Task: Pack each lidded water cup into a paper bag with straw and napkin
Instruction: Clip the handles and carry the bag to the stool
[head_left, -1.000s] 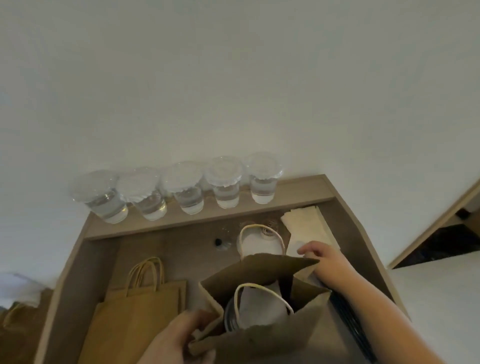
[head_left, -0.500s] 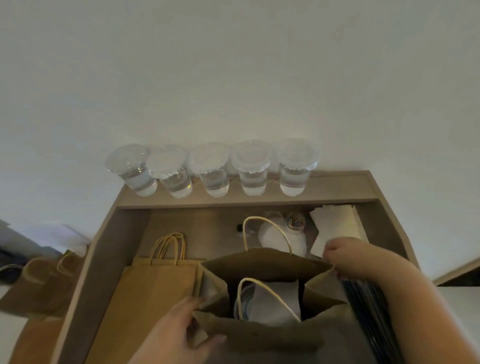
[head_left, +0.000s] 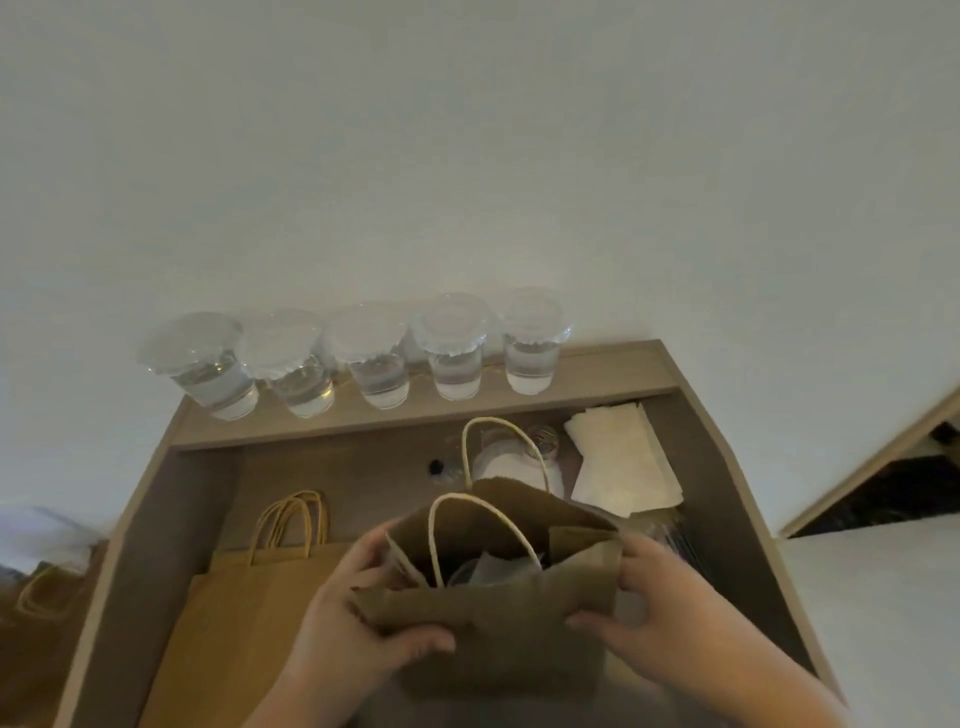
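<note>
A plain white wall (head_left: 467, 156) filled the upper half of the frame, and below it a grey-brown counter (head_left: 322, 467) with a raised back ledge (head_left: 613, 369) ran down to the bottom edge.

At lower centre both hands gripped one open paper bag (head_left: 493, 613). The left hand (head_left: 353, 618) clasped the bag's left side, its thumb pressed across the front panel and its fingers curled over the left rim. The right hand (head_left: 660, 618) clasped the right side, thumb on the front panel and fingers wrapped round the right edge. Both sets of fingers were closed on the paper, neither spread nor loose.

Five lidded water cups (head_left: 457, 348) stood in a row on the ledge, in the middle of the frame, each clear, partly filled and capped with a translucent lid. The held bag was dull brown with two pale looped handles (head_left: 483, 525), its mouth squeezed narrower at the front. Inside it something pale and folded showed beside a rounded clear shape, too dim to name with certainty.

A stack of flat paper bags (head_left: 244, 608) with tan handles lay at lower left of the counter; how many it held could not be told. A pile of white napkins (head_left: 623, 462) lay at right of centre, behind the held bag. A pale round object (head_left: 504, 462) stood behind the bag. Dark straws (head_left: 685, 540) lay at the right, beyond the right hand, blurred. More brown bags (head_left: 36, 613) sat at the far left edge, off the counter.
</note>
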